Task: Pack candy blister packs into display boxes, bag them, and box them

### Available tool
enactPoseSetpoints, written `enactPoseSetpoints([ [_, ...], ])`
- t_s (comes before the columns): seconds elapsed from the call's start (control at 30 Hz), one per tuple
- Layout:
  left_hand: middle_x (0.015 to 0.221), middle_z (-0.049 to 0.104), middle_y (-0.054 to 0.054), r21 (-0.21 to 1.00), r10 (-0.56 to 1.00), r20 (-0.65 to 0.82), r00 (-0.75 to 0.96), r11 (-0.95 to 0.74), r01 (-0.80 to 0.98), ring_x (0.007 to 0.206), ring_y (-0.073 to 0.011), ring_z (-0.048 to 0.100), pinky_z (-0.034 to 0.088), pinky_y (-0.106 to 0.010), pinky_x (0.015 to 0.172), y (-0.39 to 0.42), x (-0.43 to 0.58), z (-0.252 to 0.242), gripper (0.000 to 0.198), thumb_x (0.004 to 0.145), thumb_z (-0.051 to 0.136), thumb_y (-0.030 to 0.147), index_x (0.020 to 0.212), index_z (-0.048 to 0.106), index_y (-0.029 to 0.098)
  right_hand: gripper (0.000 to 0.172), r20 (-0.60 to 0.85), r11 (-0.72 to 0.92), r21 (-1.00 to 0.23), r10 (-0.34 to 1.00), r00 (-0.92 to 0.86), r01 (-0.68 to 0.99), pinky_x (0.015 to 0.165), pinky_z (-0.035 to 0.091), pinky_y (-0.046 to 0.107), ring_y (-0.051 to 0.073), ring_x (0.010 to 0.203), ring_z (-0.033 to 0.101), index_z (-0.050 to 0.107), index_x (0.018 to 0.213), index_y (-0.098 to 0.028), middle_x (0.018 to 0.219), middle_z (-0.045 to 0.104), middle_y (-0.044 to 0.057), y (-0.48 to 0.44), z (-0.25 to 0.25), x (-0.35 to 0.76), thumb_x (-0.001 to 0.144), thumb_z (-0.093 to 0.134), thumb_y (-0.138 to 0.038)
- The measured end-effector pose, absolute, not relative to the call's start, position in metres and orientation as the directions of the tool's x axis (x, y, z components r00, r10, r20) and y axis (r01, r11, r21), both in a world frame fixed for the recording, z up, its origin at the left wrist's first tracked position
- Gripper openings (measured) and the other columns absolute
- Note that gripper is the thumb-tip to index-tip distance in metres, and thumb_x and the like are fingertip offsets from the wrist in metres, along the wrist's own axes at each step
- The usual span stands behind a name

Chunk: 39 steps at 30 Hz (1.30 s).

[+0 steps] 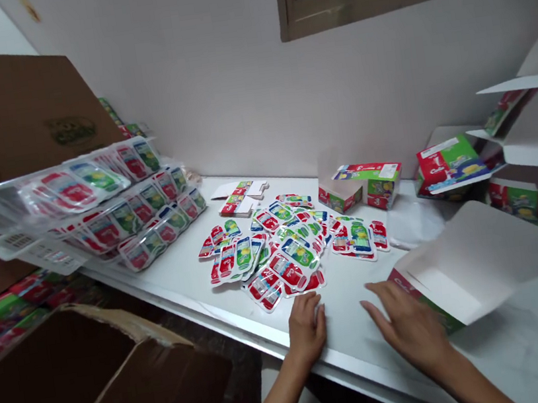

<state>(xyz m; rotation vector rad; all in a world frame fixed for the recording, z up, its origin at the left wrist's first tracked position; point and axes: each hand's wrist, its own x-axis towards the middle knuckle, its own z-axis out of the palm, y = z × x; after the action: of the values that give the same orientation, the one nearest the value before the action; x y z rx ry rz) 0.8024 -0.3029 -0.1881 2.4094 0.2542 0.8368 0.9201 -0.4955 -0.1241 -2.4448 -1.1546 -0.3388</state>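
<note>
A heap of small red, green and blue blister packs (285, 246) lies spread on the white table (193, 272). My left hand (306, 326) rests near the table's front edge just below the heap, fingers curled down on the surface, holding nothing that I can see. My right hand (406, 322) lies flat beside it with fingers stretched out, touching the table. Its right side is next to an open printed carton (463, 267) with a white flap raised.
Clear trays (98, 199) filled with the same packs are stacked at the left. Brown cardboard boxes (99, 385) stand at the left and below the table. More printed cartons (367, 184) sit at the back and right (448, 163), against the white wall.
</note>
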Motion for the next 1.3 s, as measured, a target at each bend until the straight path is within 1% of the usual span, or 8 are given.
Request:
enactPoseSetpoints([
  [0.27, 0.102, 0.067, -0.01, 0.662, 0.468, 0.437, 0.768, -0.745, 0.078, 0.097, -0.0245, 0.062, 0.053, -0.043, 0.085, -0.296, 0.784, -0.188, 0.023, 0.091, 0.046, 0.023, 0.106, 0.064, 0.021, 0.072, 0.064, -0.567, -0.658, 0.613, 0.787, 0.495, 0.101, 0.032, 0.051, 0.039, 0.126, 0.042, 0.041, 0.135, -0.004, 0.133, 0.049, 0.028, -0.327, -0.145, 0.96, 0.078, 0.067, -0.04],
  [0.4, 0.106, 0.066, -0.011, 0.807, 0.687, 0.348, 0.639, -0.565, 0.169, 0.1, -0.0251, 0.062, 0.052, -0.044, 0.087, -0.283, 0.78, -0.188, 0.024, 0.089, 0.053, 0.03, 0.11, 0.061, 0.02, 0.052, 0.066, -0.46, -0.777, 0.618, 0.783, 0.429, 0.1, 0.033, 0.051, 0.037, 0.122, 0.048, 0.052, 0.123, -0.009, 0.126, 0.056, 0.023, -0.325, -0.163, 0.974, 0.079, 0.063, -0.033],
  [0.53, 0.132, 0.053, -0.016, 0.977, 0.886, 0.131, 0.444, -0.191, 0.092, 0.117, -0.0272, 0.056, 0.049, -0.042, 0.094, -0.27, 0.798, -0.183, 0.079, 0.07, 0.076, 0.039, 0.136, 0.038, 0.02, 0.036, 0.101, -0.223, -0.911, 0.697, 0.71, 0.348, 0.086, 0.048, 0.037, 0.026, 0.098, 0.063, 0.058, 0.107, -0.017, 0.106, 0.068, 0.01, -0.365, -0.172, 0.967, 0.082, 0.059, -0.043],
  [0.6, 0.132, 0.053, -0.016, 0.997, 0.854, 0.069, 0.516, -0.068, -0.021, 0.115, -0.0267, 0.058, 0.049, -0.041, 0.094, -0.266, 0.809, -0.179, 0.09, 0.064, 0.081, 0.039, 0.139, 0.034, 0.02, 0.035, 0.117, -0.137, -0.942, 0.723, 0.68, 0.307, 0.079, 0.051, 0.034, 0.023, 0.089, 0.064, 0.058, 0.098, -0.018, 0.096, 0.07, 0.007, -0.385, -0.174, 0.956, 0.082, 0.059, -0.048],
  [0.77, 0.077, 0.069, -0.005, 0.997, 0.629, 0.073, 0.774, -0.027, -0.072, 0.072, -0.0193, 0.065, 0.054, -0.035, 0.074, -0.271, 0.813, -0.164, 0.031, 0.076, 0.071, 0.042, 0.088, 0.07, 0.013, 0.034, 0.089, -0.071, -0.971, 0.777, 0.623, 0.227, 0.076, 0.05, 0.032, 0.022, 0.083, 0.062, 0.063, 0.097, -0.019, 0.089, 0.069, 0.004, -0.423, -0.172, 0.938, 0.08, 0.064, -0.048],
  [0.87, 0.074, 0.067, -0.005, 0.994, 0.531, 0.107, 0.841, -0.089, -0.07, 0.073, -0.0186, 0.064, 0.053, -0.031, 0.074, -0.279, 0.806, -0.152, 0.022, 0.071, 0.076, 0.036, 0.069, 0.073, 0.014, 0.03, 0.077, -0.102, -0.957, 0.812, 0.579, 0.272, 0.08, 0.049, 0.034, 0.022, 0.086, 0.062, 0.067, 0.098, -0.02, 0.091, 0.068, 0.004, -0.439, -0.169, 0.938, 0.081, 0.064, -0.045],
  [1.07, 0.094, 0.07, -0.006, 0.994, 0.47, -0.029, 0.882, 0.108, -0.025, 0.08, -0.0196, 0.066, 0.055, -0.033, 0.074, -0.289, 0.794, -0.153, 0.055, 0.06, 0.084, 0.038, 0.109, 0.069, 0.019, 0.033, 0.144, -0.041, -0.96, 0.774, 0.617, 0.275, 0.097, 0.044, 0.038, 0.026, 0.109, 0.058, 0.068, 0.109, -0.024, 0.115, 0.065, 0.007, -0.464, -0.167, 0.925, 0.085, 0.06, -0.046],
  [1.3, 0.07, 0.067, -0.003, 0.993, 0.348, -0.103, 0.932, 0.092, 0.076, 0.063, -0.0141, 0.059, 0.048, -0.025, 0.062, -0.286, 0.758, -0.148, 0.024, 0.072, 0.076, 0.036, 0.082, 0.073, 0.014, 0.057, -0.082, -0.336, -0.909, 0.722, 0.687, 0.245, 0.079, 0.049, 0.037, 0.025, 0.087, 0.064, 0.066, 0.101, -0.016, 0.1, 0.068, 0.012, -0.43, -0.171, 0.94, 0.09, 0.033, -0.062],
])
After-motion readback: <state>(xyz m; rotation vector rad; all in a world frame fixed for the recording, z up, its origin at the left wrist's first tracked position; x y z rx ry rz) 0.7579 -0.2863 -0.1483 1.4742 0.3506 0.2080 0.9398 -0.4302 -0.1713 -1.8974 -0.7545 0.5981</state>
